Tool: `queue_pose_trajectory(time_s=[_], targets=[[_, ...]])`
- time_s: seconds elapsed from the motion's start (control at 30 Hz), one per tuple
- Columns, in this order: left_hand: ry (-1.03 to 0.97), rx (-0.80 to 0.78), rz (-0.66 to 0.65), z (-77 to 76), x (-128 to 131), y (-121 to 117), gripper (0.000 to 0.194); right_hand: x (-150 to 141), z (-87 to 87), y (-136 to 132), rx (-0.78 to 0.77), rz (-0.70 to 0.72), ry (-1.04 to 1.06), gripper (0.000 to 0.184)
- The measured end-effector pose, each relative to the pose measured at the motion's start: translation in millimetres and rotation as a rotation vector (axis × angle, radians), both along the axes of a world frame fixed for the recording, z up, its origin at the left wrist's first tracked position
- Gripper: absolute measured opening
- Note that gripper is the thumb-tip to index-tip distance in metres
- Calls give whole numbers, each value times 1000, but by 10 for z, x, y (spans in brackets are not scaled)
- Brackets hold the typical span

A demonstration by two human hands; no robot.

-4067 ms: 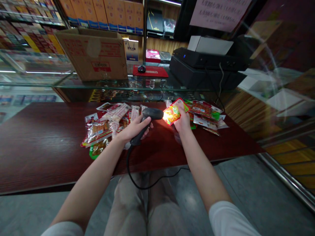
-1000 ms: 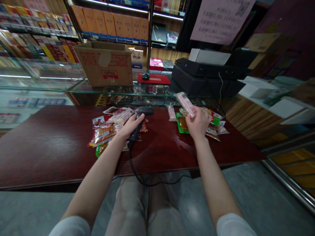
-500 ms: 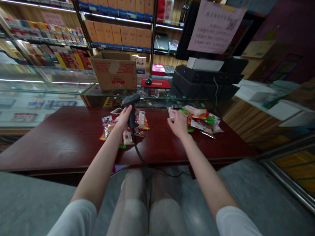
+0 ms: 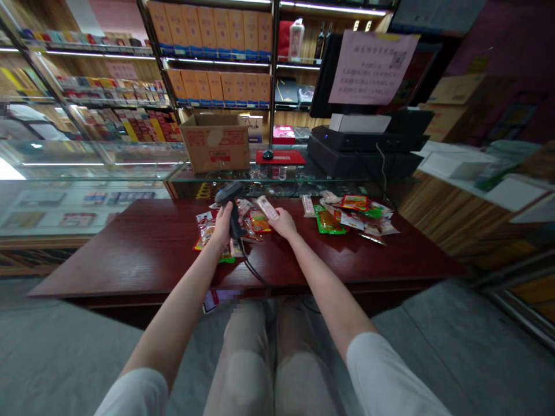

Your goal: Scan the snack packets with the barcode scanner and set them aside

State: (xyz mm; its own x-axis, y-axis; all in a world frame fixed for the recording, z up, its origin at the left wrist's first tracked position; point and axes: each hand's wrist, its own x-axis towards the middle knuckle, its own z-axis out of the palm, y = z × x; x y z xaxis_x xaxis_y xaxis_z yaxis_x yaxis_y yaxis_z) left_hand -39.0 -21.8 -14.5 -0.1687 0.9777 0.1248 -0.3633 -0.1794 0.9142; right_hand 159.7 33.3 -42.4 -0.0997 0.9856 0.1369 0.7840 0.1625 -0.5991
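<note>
My left hand (image 4: 224, 224) is closed round the handle of a black barcode scanner (image 4: 235, 216), held up over the left pile of snack packets (image 4: 206, 226). The scanner's cable (image 4: 255, 273) runs down toward the table's front edge. My right hand (image 4: 284, 223) grips the near end of a pale pink-and-white wrapped snack stick (image 4: 266, 207), just right of the scanner. Under that stick lies an orange and red packet (image 4: 259, 221) at the left pile's edge. To the right, another pale wrapped stick (image 4: 307, 205) rests beside a green-edged packet (image 4: 329, 220).
More snack packets (image 4: 368, 215) are heaped on the right of the dark red table (image 4: 165, 254). Behind stand a glass counter, an open cardboard box (image 4: 217, 144), a mouse (image 4: 267, 155) on a red mat, and a black till (image 4: 359, 151). A phone (image 4: 220, 299) is near my lap.
The orange and red packet has left my right hand. That hand then handled pale sticks on the right, and has now moved left with one toward the scanner. The view has tilted up.
</note>
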Motion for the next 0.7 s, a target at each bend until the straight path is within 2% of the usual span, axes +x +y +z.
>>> queue_pose_trajectory(time_s=[0.13, 0.2, 0.27, 0.37, 0.5, 0.7], targets=[[97, 64, -66, 11, 131, -42, 49, 587, -137, -27, 361, -50, 15, 56], [161, 46, -91, 7, 243, -34, 48, 800, -240, -26, 429, -62, 2, 57], [233, 1, -106, -11, 365, -18, 46, 910, -329, -22, 415, -73, -4, 57], [313, -49, -173, -73, 527, 2, 42, 924, -389, -26, 361, -74, -25, 58], [333, -35, -253, -173, 647, 3, 41, 862, -369, -56, 317, -18, -81, 57], [376, -38, -309, -247, 647, 30, 44, 840, -335, -92, 283, 1, -127, 55]])
